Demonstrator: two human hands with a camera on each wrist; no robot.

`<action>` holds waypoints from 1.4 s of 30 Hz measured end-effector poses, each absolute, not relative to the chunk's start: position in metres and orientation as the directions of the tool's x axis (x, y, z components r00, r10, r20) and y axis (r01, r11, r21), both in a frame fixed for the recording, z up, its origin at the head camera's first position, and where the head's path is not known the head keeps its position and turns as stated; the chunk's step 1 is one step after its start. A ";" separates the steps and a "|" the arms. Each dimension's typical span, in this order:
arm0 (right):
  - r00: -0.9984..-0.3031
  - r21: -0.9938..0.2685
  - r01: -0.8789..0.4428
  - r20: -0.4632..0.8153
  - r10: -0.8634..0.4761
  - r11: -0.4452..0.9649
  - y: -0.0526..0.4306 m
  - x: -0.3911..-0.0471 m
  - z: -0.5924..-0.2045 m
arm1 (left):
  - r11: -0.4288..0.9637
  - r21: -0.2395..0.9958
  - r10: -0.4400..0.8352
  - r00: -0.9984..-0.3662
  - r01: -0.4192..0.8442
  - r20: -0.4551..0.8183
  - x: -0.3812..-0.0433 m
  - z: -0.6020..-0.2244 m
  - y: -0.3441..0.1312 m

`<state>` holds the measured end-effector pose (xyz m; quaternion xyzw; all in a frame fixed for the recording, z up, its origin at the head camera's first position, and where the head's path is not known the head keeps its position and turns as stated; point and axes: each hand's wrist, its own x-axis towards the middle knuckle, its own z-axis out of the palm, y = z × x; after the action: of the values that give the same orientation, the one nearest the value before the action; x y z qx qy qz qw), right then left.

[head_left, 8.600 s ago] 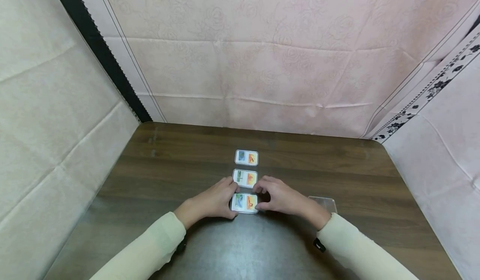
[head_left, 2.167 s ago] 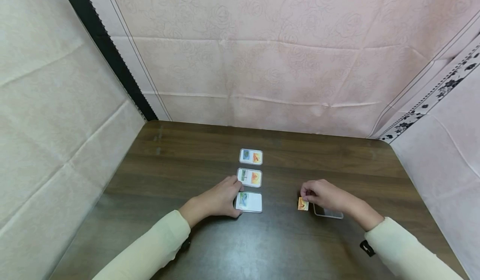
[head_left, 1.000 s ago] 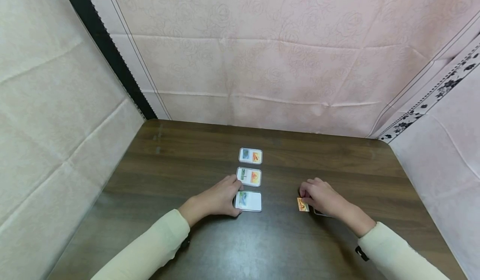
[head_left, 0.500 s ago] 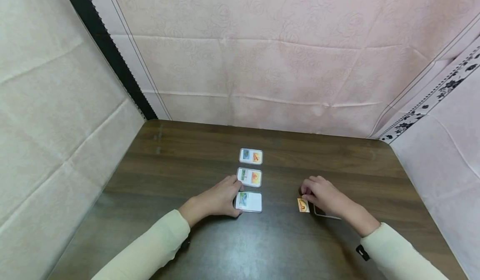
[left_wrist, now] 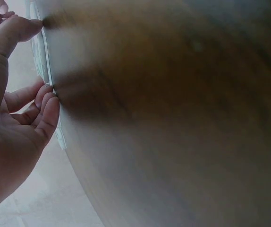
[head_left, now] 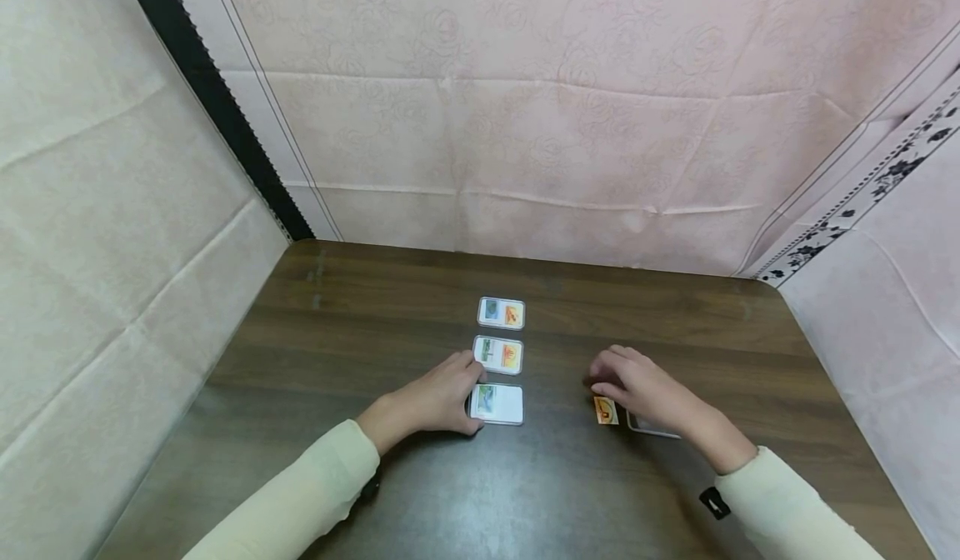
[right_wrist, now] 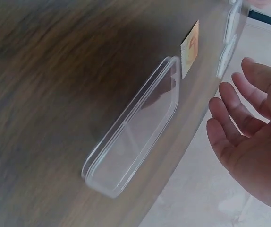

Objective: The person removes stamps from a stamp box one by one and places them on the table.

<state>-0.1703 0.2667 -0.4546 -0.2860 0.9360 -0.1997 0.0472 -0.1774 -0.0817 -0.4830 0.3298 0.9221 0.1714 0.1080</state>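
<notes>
Three flat white cases with clear rims lie in a column on the table. The far case point(head_left: 502, 312) and the middle case point(head_left: 498, 355) each show a blue-green picture beside an orange one. On the near case point(head_left: 504, 405) only a blue-green picture shows at left; its right half is white. My left hand point(head_left: 431, 395) grips that case's left end between thumb and fingers. Off to the right, my right hand point(head_left: 648, 389) hovers with loose, empty fingers above a small orange picture tile point(head_left: 606, 411). That tile point(right_wrist: 190, 49) lies flat on the wood.
Beside the tile lies a clear plastic lid point(right_wrist: 131, 127), partly hidden under my right hand in the head view. The brown wooden table point(head_left: 360, 310) is bounded by a pale cloth point(head_left: 525, 143) at the back and more cloth at both sides.
The orange picture went from the near case to the table at right. Just now my right fingers have come off the tile and shifted slightly left and up. My left hand stays put.
</notes>
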 end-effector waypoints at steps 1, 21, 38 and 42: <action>-0.831 -0.408 -0.516 0.025 -0.556 0.753 0.265 -0.170 -0.454 | 0.721 0.389 0.647 -0.758 0.573 -0.083 -0.178 -0.483 -0.082; -0.819 -0.541 -0.489 0.015 -0.573 0.685 0.219 -0.170 -0.449 | 0.713 0.419 0.648 -0.757 0.562 -0.086 -0.177 -0.483 -0.084; -0.765 -0.580 -0.519 -0.013 -0.644 0.628 0.172 -0.172 -0.449 | 0.722 0.433 0.634 -0.766 0.540 -0.103 -0.177 -0.485 -0.085; -0.759 -0.568 -0.524 -0.028 -0.651 0.635 0.164 -0.171 -0.452 | 0.727 0.440 0.628 -0.769 0.528 -0.115 -0.178 -0.484 -0.085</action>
<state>-0.1714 0.1638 -0.4524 -0.3275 0.8967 -0.2744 0.1156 -0.1775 -0.0847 -0.4836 0.3141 0.9202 0.1949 0.1288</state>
